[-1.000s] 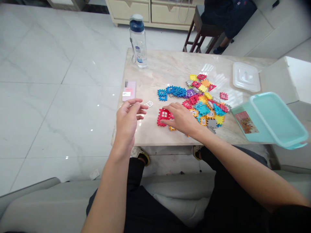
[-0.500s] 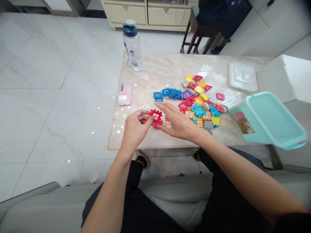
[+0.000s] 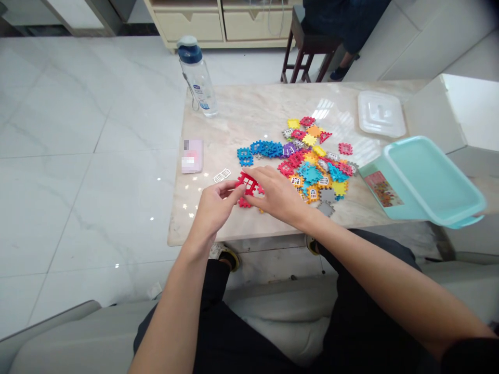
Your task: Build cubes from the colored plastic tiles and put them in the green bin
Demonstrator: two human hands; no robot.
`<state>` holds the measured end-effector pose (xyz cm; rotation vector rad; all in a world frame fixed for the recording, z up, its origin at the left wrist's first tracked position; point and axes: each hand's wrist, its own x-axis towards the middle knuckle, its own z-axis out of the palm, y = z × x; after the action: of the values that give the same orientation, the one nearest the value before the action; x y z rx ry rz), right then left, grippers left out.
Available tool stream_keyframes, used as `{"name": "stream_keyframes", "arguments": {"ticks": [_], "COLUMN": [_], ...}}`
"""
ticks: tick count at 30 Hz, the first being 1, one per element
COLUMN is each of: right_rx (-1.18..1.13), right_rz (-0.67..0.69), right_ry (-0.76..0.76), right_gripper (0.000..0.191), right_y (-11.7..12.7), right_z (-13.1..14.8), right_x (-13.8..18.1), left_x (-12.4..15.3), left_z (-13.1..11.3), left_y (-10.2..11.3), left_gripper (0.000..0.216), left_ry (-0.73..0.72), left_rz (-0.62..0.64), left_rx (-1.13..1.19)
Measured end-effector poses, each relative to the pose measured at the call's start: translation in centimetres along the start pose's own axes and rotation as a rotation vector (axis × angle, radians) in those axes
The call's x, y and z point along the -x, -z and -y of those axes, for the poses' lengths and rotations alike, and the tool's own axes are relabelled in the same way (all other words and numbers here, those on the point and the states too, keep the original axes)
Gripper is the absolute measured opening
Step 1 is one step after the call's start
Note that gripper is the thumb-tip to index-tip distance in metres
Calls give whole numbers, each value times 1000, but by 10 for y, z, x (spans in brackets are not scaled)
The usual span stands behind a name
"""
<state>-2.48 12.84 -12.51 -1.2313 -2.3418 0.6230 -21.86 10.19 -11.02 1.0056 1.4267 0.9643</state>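
Observation:
Between thumb and fingers, my left hand [image 3: 214, 206] grips a red interlocking building tile [image 3: 248, 183] with a square window opening. My right hand [image 3: 284, 196] has its fingers and thumb around the tile's other side, closed on its edges. More red tiles lie on the table just below and behind it, partly covered by the hands. A white window-frame insert [image 3: 222, 175] rests left of the tile. Behind my right hand spreads a pile of toothed tiles, with blue tiles [image 3: 268, 148], turquoise tiles [image 3: 310, 172] and a grey tile [image 3: 327, 195] among them.
On the marble-look table [image 3: 230, 226] stand a water bottle [image 3: 202, 88] and a pink card-like item [image 3: 192, 162]. At right are a clear lid [image 3: 381, 114] and a turquoise bin [image 3: 432, 182]. A person sits on a dark stool [image 3: 312, 41] beyond the table.
My right hand has closed in on the red tile, its fingers and thumb now at the tile's edges. The left hand still holds it. The whole view has shifted slightly.

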Motion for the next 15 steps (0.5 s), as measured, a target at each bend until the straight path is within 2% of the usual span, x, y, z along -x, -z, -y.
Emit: {"name": "stream_keyframes", "arguments": {"ticks": [4,6,10,15], "right_rx": [236,299,237,229], "right_rz": [166,217,251,315], "right_ry": [-65,-72,-12,-1], "right_gripper": [45,37,38,43], "right_y": [2,1,-10,-33], "right_z": [-21,-29,-31,-18], "right_x": [-5,-6,-6,-6], "left_x": [-3,-2,1,4], "left_z": [-10,-15,-18,-21], "left_y": [14,19,24,25], "left_gripper": [34,27,21,16], "left_ry": [-7,-16,-18,-44], "left_rz": [-218,-280,-296,-350], "left_rx": [44,71,123,185]}}
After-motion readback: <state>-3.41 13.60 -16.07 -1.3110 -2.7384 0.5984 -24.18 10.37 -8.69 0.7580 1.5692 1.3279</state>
